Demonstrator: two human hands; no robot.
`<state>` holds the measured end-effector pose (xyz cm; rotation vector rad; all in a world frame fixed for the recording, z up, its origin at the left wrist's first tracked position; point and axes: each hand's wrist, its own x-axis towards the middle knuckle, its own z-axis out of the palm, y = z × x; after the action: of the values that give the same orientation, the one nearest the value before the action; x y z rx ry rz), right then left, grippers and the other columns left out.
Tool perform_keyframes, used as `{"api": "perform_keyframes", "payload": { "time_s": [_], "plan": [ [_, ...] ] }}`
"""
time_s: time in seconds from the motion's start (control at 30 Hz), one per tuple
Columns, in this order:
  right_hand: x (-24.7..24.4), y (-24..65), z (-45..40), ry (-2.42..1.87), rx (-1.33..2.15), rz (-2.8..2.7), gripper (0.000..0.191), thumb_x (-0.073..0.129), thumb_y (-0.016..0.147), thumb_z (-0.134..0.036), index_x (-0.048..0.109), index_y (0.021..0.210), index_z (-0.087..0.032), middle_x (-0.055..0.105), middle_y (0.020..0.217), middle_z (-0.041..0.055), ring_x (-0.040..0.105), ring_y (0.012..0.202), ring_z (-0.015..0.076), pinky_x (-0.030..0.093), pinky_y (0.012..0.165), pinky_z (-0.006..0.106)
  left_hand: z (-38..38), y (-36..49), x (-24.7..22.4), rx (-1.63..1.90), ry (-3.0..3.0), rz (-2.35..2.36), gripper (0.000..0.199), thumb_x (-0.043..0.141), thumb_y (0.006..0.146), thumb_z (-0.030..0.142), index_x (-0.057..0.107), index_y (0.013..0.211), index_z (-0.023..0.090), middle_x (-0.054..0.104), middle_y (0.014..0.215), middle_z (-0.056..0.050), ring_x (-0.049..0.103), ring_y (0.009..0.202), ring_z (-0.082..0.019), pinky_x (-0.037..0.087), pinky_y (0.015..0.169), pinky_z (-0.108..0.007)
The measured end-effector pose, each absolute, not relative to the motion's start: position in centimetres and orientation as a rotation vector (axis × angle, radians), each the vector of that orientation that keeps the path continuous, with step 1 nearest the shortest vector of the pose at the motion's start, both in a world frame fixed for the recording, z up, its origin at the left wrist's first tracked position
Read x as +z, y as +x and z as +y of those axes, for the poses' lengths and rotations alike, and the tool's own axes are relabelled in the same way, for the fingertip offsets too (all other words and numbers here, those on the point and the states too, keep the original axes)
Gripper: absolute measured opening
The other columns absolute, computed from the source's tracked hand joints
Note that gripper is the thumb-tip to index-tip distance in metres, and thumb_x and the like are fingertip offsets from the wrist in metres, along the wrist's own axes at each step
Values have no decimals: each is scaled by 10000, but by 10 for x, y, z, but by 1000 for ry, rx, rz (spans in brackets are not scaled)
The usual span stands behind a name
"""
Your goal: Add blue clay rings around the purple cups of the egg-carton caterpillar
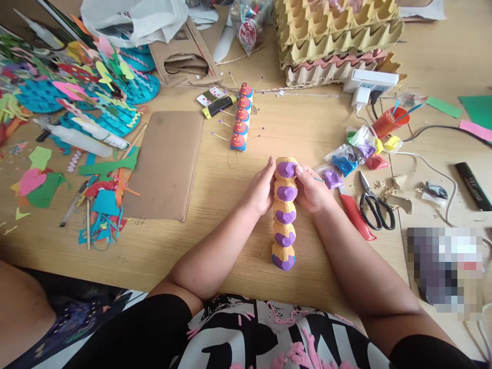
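A strip of egg-carton bumps (pixel 285 217) in yellow-orange has a purple clay patch on each bump and a little blue near its lower end. It points lengthwise toward my body. My left hand (pixel 263 188) grips the far end from the left side, fingers curled underneath. On the right side of that end, my right hand (pixel 312 188) is closed, its thumb against the top purple patch. From the right hand juts a thin blue stick (pixel 318 179), mostly hidden. Farther back stands a similar red-and-blue strip (pixel 241 119) with faces and purple-tipped sticks along both sides.
To the right lie scissors (pixel 372 202), a red-handled cutter (pixel 356 212), clay packets (pixel 346 163) and an orange cup (pixel 390 123). Cardboard (pixel 163 164) and paper scraps (pixel 105 205) lie left. Egg trays (pixel 338 41) are stacked behind a power strip (pixel 371 81). Someone's bare limb (pixel 23 307) shows lower left.
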<state>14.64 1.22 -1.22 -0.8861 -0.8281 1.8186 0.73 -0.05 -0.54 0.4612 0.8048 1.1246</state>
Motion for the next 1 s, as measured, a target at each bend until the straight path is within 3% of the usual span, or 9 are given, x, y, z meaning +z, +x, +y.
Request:
{"api": "perform_keyframes", "payload": {
  "time_s": [0.3,0.67,0.9,1.0],
  "plan": [
    [-13,144,11,-923,1750,-786,586,1054,608,-680,694,794,-255,723,738,-20,642,668,164,579,677,341,-5,5,-2,1175,548,758,413,988,786,557,826,942,211,802,896,-6,758,863,-183,553,838,-310],
    [-13,144,9,-931,1724,-811,581,1055,620,-673,678,782,-261,691,718,-35,635,676,161,576,685,338,-3,3,-6,1135,516,769,315,934,850,514,820,964,244,834,947,-35,812,920,-209,592,848,-316],
    [-12,143,8,-913,1736,-782,560,1073,613,-640,708,795,-256,716,748,-30,653,697,158,586,709,335,-3,3,-7,1168,540,670,410,997,754,553,842,972,242,840,968,-27,803,927,-202,603,874,-315],
    [-12,143,9,-935,1723,-785,596,1076,587,-661,683,777,-255,703,729,-33,641,675,156,569,662,328,-2,2,-10,1124,523,665,483,963,771,654,846,998,244,847,988,-52,819,973,-235,621,884,-339]
  ]
}}
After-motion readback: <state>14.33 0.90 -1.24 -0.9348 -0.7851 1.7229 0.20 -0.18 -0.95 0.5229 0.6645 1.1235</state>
